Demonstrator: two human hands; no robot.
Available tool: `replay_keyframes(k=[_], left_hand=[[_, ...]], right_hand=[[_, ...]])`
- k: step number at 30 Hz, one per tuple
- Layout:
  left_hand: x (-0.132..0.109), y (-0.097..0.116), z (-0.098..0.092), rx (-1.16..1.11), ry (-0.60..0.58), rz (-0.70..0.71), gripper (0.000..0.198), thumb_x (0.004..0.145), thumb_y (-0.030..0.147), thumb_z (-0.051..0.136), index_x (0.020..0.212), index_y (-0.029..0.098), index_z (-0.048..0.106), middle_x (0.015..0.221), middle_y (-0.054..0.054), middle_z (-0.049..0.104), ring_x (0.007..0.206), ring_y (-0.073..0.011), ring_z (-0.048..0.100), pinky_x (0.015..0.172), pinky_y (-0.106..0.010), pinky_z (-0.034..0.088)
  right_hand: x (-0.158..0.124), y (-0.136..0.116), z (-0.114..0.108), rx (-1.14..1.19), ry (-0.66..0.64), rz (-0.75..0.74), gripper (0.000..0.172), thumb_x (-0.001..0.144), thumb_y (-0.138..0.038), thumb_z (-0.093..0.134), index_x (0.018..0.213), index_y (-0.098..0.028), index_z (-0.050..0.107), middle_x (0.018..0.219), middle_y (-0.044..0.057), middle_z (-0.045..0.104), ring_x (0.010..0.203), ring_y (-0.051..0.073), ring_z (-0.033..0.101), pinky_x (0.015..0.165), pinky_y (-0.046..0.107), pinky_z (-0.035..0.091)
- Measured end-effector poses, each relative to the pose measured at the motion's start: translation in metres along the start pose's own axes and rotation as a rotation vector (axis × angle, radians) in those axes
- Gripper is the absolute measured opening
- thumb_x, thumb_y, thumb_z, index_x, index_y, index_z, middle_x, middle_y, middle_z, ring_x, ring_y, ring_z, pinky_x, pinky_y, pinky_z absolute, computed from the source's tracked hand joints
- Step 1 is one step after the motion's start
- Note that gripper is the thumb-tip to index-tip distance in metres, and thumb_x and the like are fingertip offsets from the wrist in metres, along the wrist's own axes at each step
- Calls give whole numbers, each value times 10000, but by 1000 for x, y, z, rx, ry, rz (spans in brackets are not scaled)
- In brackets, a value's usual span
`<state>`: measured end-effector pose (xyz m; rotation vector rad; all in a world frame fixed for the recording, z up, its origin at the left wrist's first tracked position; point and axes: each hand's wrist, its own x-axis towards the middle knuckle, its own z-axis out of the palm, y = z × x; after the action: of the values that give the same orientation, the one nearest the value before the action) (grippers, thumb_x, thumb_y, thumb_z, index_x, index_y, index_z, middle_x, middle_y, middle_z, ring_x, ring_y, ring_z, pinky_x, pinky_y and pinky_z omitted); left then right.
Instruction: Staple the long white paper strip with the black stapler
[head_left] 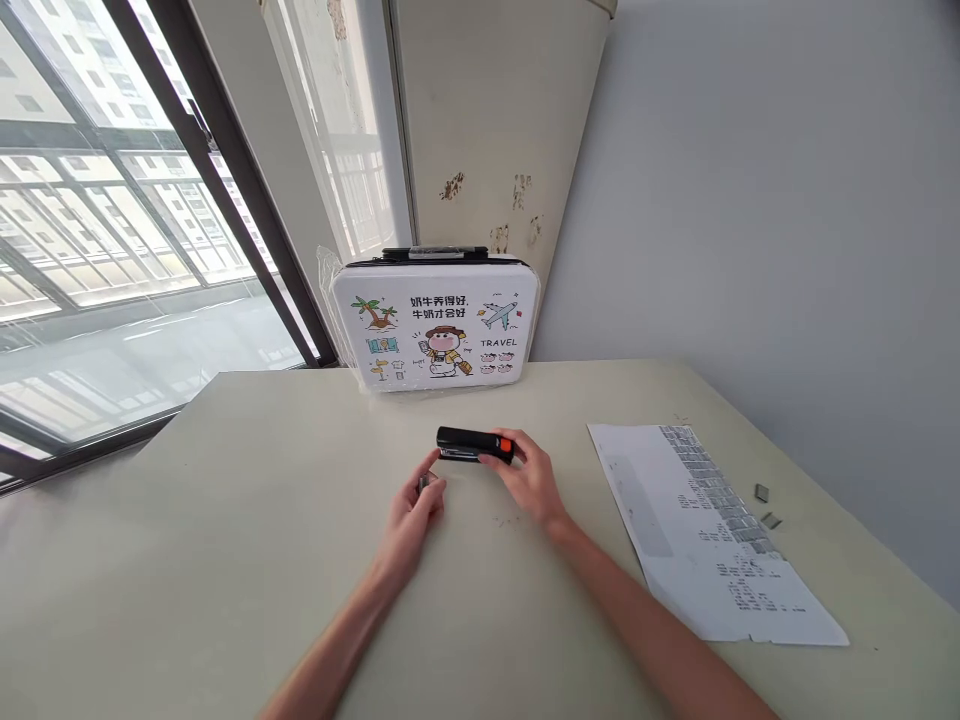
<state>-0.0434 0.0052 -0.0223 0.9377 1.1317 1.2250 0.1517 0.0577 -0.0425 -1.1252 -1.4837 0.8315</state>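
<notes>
My right hand (529, 475) grips a black stapler (469, 440) by its rear end, near an orange-red patch. The stapler is held level above the table, its front end pointing left. My left hand (415, 510) is closed on a small grey strip of staples (424, 484), pinched between thumb and fingers. The left index finger reaches out to the lower front of the stapler and appears to touch it. A shiny metal part shows along the stapler's lower side.
A white printed sheet (637, 530) lies on the table (247, 560) at the right, a row of grey staple strips along its far edge. Two loose strips (762, 493) lie beside it. A white cartoon suitcase (405, 350) stands at the back. Windows are at the left.
</notes>
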Motion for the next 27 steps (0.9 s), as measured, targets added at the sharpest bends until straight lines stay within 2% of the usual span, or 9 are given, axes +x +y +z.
replay_keyframes(k=[4, 6, 8, 10, 12, 17, 20, 24, 27], left_hand=[[1, 3, 0, -490, -32, -199, 385, 913, 293, 668, 1255, 119, 693, 717, 53, 457, 538, -70, 383, 523, -203, 389], [2, 6, -2, -615, -42, -267, 346, 939, 292, 627, 1210, 90, 699, 787, -4, 589, 612, -89, 532, 621, -216, 501], [2, 7, -3, -670, -49, -325, 382, 969, 317, 580, 1242, 70, 678, 942, -92, 704, 825, -151, 680, 812, -258, 568], [3, 7, -5, -692, -69, -358, 447, 994, 347, 535, 1322, 59, 634, 1151, -167, 730, 1090, -221, 704, 992, -317, 546], [3, 6, -4, -705, -110, -367, 496, 1013, 370, 497, 1381, 52, 592, 1291, -207, 696, 1260, -271, 649, 1094, -385, 496], [-4, 5, 5, -674, -273, -390, 502, 1041, 451, 443, 1295, 65, 640, 1270, -225, 700, 1288, -356, 625, 1088, -524, 481], [-11, 5, 13, -624, -353, -422, 521, 1035, 496, 474, 1260, 63, 657, 1255, -233, 701, 1275, -371, 629, 1069, -522, 491], [-13, 3, 19, -571, -406, -462, 569, 1030, 520, 499, 1320, 52, 641, 1336, -245, 672, 1336, -361, 592, 1146, -500, 433], [-8, 4, 18, -551, -374, -505, 599, 1030, 509, 498, 1403, 50, 594, 1419, -249, 624, 1371, -347, 572, 1194, -493, 391]], right_hand=[[43, 18, 14, -51, -72, -25, 366, 902, -494, 685, 1135, -212, 691, 1106, 65, 764, 1009, 219, 717, 945, 376, 579], [57, 20, 17, -91, -119, -41, 340, 896, -474, 689, 1116, -215, 692, 1040, 47, 775, 939, 212, 724, 898, 376, 590], [60, 16, 16, -137, -146, -71, 330, 887, -437, 703, 1135, -220, 687, 1075, 56, 773, 983, 229, 717, 936, 410, 573], [51, 4, 13, -179, -147, -119, 367, 903, -389, 694, 1231, -229, 657, 1233, 85, 733, 1147, 253, 670, 1049, 458, 510], [34, -12, 11, -202, -167, -181, 403, 929, -337, 675, 1320, -258, 619, 1358, 81, 676, 1286, 247, 596, 1142, 466, 432], [-17, -36, 13, -383, -371, -428, 405, 846, -349, 827, 1214, -264, 682, 1394, 83, 651, 1353, 297, 534, 1151, 503, 423], [-35, -39, 8, -437, -340, -426, 290, 889, -269, 791, 1162, -272, 694, 1336, 80, 678, 1265, 282, 594, 1094, 506, 477], [-48, -40, -29, -435, -237, -402, 258, 953, -260, 710, 1204, -311, 679, 1249, 52, 718, 1157, 252, 658, 1055, 489, 508], [-57, -31, -90, -488, -74, -295, 235, 974, -358, 680, 1204, -309, 684, 1273, 65, 709, 1201, 263, 646, 1065, 485, 500]])
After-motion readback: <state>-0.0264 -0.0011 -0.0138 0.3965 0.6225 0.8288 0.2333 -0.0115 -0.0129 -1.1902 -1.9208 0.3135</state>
